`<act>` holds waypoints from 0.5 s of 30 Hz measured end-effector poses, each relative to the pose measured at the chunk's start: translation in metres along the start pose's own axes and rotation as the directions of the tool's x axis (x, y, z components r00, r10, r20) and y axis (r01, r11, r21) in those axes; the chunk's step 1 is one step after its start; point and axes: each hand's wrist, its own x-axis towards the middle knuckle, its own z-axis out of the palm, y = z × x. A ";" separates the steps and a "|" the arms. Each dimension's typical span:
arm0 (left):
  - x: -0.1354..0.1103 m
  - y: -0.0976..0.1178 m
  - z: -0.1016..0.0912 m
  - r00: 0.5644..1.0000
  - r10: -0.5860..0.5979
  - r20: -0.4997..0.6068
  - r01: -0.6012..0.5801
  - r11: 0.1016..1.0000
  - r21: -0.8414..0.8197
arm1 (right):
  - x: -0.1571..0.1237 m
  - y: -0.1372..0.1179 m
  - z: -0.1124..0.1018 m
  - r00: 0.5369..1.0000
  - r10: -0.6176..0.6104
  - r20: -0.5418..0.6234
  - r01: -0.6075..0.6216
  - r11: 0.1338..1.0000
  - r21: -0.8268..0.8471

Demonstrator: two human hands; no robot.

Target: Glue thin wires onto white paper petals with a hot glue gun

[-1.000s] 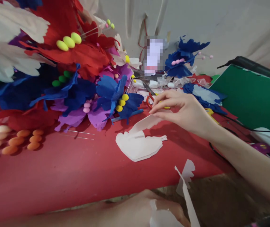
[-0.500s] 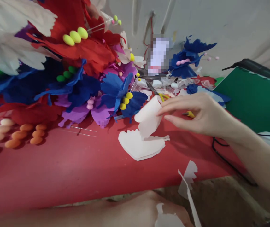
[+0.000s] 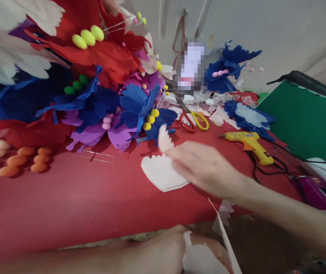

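Over the red table top [image 3: 74, 213], my right hand [image 3: 203, 167] is closed on a white cut-out piece [image 3: 165, 140] with a scalloped edge, which sticks up past its fingertips. The fingers are a little blurred. Below them lies a small stack of white petal-shaped cut-outs [image 3: 159, 175], partly covered by the hand. At the bottom edge my left hand [image 3: 177, 247] is closed around white offcuts [image 3: 204, 260], one a long thin strip; most of its fingers are hidden. Another white scrap [image 3: 225, 213] hangs by the table's front edge.
Fabric-like butterflies [image 3: 140, 102] crowd the left and back, with orange egg-shaped beads [image 3: 17, 160] and thin wires [image 3: 97, 155] before them. Scissors [image 3: 198, 120] and a yellow glue gun [image 3: 250, 144] lie behind my right hand. A green board [image 3: 308, 121] stands at right.
My right hand has moved left and down with the white piece, now over the stack. The scissor handles and glue gun have come into view. My left hand has barely shifted.
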 end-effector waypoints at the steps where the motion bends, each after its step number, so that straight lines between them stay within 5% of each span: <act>1: 0.000 0.003 0.000 1.000 -0.006 -0.021 0.006 1.000 -0.002 | -0.002 -0.004 0.005 0.994 0.002 0.106 -0.012 0.996 0.088; 3: -0.001 0.010 0.001 0.998 -0.015 -0.068 0.015 1.000 -0.007 | -0.006 -0.007 0.009 0.974 0.084 0.211 -0.143 0.949 0.282; 5: -0.003 0.018 0.000 0.994 -0.016 -0.113 0.016 1.000 -0.004 | -0.008 -0.005 0.003 0.928 0.282 0.244 -0.367 0.808 0.461; 7: -0.006 0.026 -0.002 0.980 -0.032 -0.198 0.028 0.999 -0.023 | -0.009 -0.001 -0.010 0.821 0.435 0.369 -0.567 0.556 0.607; 9: -0.008 0.031 -0.005 0.949 -0.072 -0.306 0.045 0.994 -0.095 | -0.011 0.004 -0.023 0.707 0.430 0.562 -0.687 0.228 0.690; 12: -0.007 0.033 -0.014 0.885 -0.107 -0.452 0.022 0.982 -0.190 | -0.016 0.009 -0.036 0.641 0.368 0.674 -0.665 -0.173 0.727; 15: -0.002 0.034 -0.024 0.813 -0.103 -0.573 -0.038 0.973 -0.230 | -0.020 0.010 -0.041 0.613 0.435 0.660 -0.616 -0.260 0.744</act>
